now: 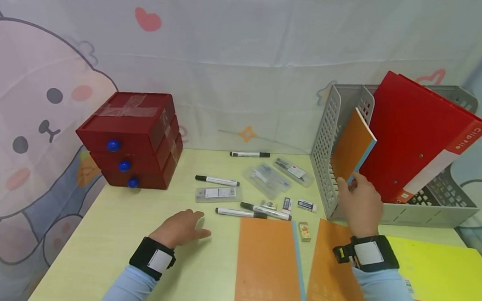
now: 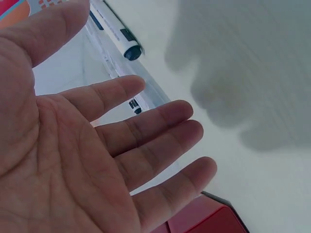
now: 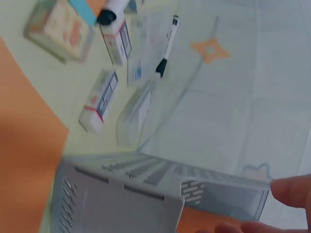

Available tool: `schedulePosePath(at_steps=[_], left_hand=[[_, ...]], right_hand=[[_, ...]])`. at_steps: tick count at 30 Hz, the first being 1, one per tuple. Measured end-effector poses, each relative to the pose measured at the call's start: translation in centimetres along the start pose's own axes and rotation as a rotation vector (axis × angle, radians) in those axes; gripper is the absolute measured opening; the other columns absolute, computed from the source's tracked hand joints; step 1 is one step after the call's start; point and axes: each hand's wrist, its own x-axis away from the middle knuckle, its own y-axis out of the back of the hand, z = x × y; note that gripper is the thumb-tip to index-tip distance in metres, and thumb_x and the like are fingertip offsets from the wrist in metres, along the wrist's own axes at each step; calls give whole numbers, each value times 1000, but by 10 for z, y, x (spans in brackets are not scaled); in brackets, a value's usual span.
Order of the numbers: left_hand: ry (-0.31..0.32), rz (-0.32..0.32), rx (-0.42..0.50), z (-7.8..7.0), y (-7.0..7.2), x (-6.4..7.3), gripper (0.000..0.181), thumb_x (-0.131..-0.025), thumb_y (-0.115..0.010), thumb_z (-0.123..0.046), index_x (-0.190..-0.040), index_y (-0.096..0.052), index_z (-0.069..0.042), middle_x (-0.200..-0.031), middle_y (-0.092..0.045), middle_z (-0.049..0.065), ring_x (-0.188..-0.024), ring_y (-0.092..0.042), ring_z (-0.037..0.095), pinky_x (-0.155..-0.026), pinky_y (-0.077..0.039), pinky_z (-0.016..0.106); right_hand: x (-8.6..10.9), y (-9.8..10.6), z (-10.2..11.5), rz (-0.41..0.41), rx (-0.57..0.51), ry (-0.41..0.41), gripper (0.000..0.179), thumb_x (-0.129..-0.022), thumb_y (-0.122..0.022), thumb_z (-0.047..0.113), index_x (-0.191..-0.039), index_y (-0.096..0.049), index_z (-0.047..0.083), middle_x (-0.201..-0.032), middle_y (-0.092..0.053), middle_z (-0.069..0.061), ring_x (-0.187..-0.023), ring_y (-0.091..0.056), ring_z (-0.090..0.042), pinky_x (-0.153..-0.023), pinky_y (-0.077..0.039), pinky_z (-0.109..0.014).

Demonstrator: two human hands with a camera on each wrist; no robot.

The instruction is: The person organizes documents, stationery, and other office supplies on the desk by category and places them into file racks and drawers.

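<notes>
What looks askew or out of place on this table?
The large rectangular red binder leans sideways in the grey perforated plastic rack, sticking out above its rim, rather than standing upright. I see no spills.

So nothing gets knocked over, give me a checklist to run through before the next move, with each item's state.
1. Racked orange notebook straight: not ok, it tilts in the gray rack.
2. Right hand released from it: cannot tell; fingers are at its lower end.
3. Left hand free: ok, open and empty.
4. Red binder upright: not ok, it leans in the rack.
5. Left tabletop notebook uncovered: ok.
6. Right tabletop notebook fully visible: not ok, the right sleeve hides part.
</notes>
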Motion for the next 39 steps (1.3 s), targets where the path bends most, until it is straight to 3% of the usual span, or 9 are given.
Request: schedulePosePath(at_steps=[6, 9, 13, 17, 23, 29, 34, 39], left_hand=[[-24, -33, -40, -8, -7, -1, 62, -89, -72, -43, -131, -60, 1, -111, -61, 18, -98, -57, 30, -92, -49, 49], [-48, -59, -84, -14, -12, -2, 62, -88, -71, -46, -126, -62, 2, -107, -61, 18, -96, -57, 31, -88, -50, 51], [-80, -91, -145, -23, -19, -1, 58, -87, -71, -50, -115, -66, 1, -98, -60, 16, -92, -56, 31, -84, -50, 52], [-117, -126, -204, -31, -26, 1, 55, -86, -71, -53, -104, -68, -1, -92, -58, 15, -90, -55, 31, -80, -51, 50], [-173, -142, -272, -45, -40, -2, 56, -84, -69, -59, -92, -69, -4, -86, -56, 12, -86, -53, 27, -74, -50, 45], [-304, -124, -262, -54, -49, -2, 54, -84, -71, -57, -102, -70, -6, -92, -56, 12, -88, -50, 24, -71, -48, 40], [-316, -93, -250, -57, -50, 0, 59, -84, -72, -56, -117, -70, -7, -110, -57, 16, -102, -51, 27, -85, -48, 42], [-301, -69, -245, -55, -52, -1, 64, -85, -70, -58, -125, -67, -8, -127, -54, 20, -120, -48, 33, -99, -44, 48]], right_hand=[[38, -12, 9, 190, 104, 107, 46, -98, -59, 28, -123, -61, -11, -106, -66, -31, -82, -64, -43, -53, -51, -46], [57, -20, 15, 292, 192, 121, 44, -97, -61, 30, -117, -65, -9, -102, -68, -29, -77, -65, -40, -52, -51, -45], [79, -31, 23, 415, 301, 102, 38, -95, -63, 34, -95, -71, -3, -77, -66, -17, -59, -59, -29, -44, -43, -37], [93, -41, 28, 507, 403, 95, 42, -95, -62, 40, -74, -65, 4, -58, -50, -7, -51, -50, -23, -43, -36, -34], [106, -53, 28, 550, 473, 110, 46, -95, -60, 41, -64, -61, 7, -57, -50, -7, -51, -50, -25, -47, -41, -38], [113, -60, 29, 541, 523, 141, 49, -94, -62, 44, -60, -61, 8, -55, -50, -6, -50, -50, -24, -50, -45, -43], [116, -62, 29, 537, 525, 118, 52, -95, -61, 43, -57, -57, 8, -53, -49, -6, -48, -49, -24, -45, -42, -39], [112, -63, 28, 570, 492, 68, 50, -96, -57, 43, -62, -60, 6, -58, -52, -9, -52, -51, -25, -48, -42, -38]])
